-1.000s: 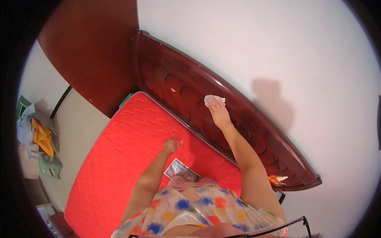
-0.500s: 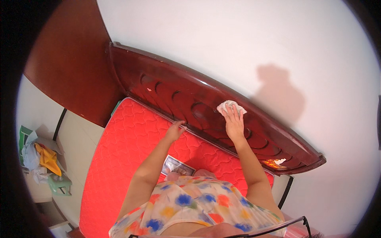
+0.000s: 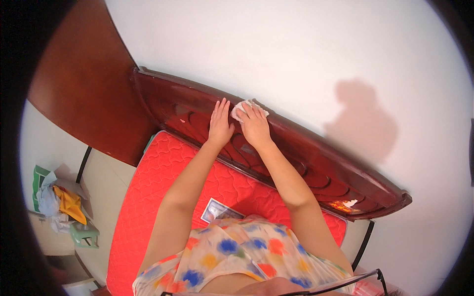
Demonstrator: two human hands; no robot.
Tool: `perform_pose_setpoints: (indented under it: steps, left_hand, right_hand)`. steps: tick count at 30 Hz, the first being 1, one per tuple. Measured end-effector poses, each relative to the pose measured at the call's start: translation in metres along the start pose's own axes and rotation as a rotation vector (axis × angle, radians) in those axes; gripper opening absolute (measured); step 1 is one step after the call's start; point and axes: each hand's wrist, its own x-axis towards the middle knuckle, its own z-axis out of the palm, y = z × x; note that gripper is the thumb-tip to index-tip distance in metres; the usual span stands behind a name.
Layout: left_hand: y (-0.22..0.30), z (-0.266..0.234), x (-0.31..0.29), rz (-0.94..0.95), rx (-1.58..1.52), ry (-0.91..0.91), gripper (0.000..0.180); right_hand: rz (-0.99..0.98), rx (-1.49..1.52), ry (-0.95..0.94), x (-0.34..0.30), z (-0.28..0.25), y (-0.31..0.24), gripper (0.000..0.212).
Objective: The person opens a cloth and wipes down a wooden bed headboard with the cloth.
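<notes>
A dark red wooden headboard (image 3: 326, 165) with carved curves runs along the white wall. On its upper part my right hand (image 3: 256, 129) presses a crumpled white cloth (image 3: 239, 110), its fingers spread over the cloth. Just left of it, my left hand (image 3: 220, 127) lies against the headboard with fingers stretched out and nothing in it. The two hands are close together but apart. Below them is a red quilted mattress (image 3: 143, 212), on which a framed-looking picture (image 3: 215, 211) lies near my body.
A tall brown wooden panel (image 3: 89, 79) adjoins the headboard's left end. A torn orange and white sticker (image 3: 345, 205) marks its lower right part. On the floor at left, a green stool (image 3: 85, 235) stands beside a pile with a yellow cloth (image 3: 70, 203).
My right hand has slid the cloth left and up along the headboard. My left hand has risen from the mattress's far edge onto the headboard, beside the right.
</notes>
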Motion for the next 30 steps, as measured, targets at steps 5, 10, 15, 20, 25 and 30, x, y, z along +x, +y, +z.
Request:
perform_pose_setpoints:
  steps: [5,10,15,20,25,30]
  left_hand:
    - [0.002,0.010,0.007,-0.032,0.360,-0.071,0.081]
    - [-0.002,0.015,0.015,0.034,0.373,0.030,0.077]
    - [-0.003,0.019,0.015,0.040,0.339,0.076,0.074]
    - [0.000,0.016,0.014,0.061,0.294,0.097,0.071]
    - [-0.002,0.014,0.014,0.035,0.332,0.079,0.070]
    - [0.001,0.014,0.014,0.021,0.318,0.052,0.072]
  right_hand:
    - [0.089,0.049,0.044,-0.016,-0.019,0.015,0.043]
    - [0.185,-0.012,0.058,-0.060,-0.059,0.044,0.040]
    - [0.289,-0.119,0.079,-0.107,-0.108,0.065,0.043]
    - [0.409,-0.296,0.096,-0.156,-0.154,0.090,0.045]
    - [0.508,-0.420,0.150,-0.205,-0.171,0.103,0.048]
    - [0.444,-0.425,0.156,-0.227,-0.143,0.094,0.049]
